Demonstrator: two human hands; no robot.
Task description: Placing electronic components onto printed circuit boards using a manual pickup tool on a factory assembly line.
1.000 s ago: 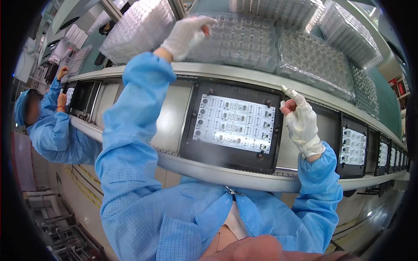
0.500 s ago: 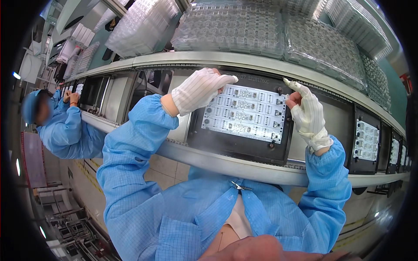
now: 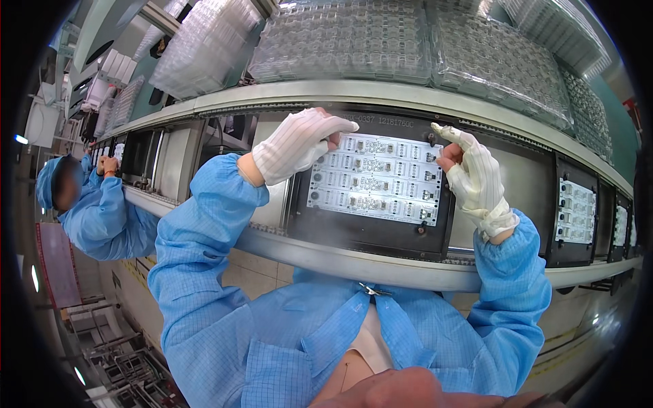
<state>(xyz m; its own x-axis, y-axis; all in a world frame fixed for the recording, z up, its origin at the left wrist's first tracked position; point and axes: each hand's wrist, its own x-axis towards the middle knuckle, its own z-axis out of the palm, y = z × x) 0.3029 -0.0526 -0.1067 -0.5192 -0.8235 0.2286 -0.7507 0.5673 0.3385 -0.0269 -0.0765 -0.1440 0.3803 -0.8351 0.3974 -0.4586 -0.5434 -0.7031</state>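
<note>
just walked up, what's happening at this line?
Gloved left hand is over the top left corner of a white circuit board panel; gloved right hand is by its top right corner. Can't tell if either holds anything. The panel lies on a black carrier. A co-worker is further left.

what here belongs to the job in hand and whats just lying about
Likely the job: left hand, right hand, white circuit panel, black carrier under it.
Just nearby: clear plastic trays (role unclear), second panel to the right, co-worker.
</note>
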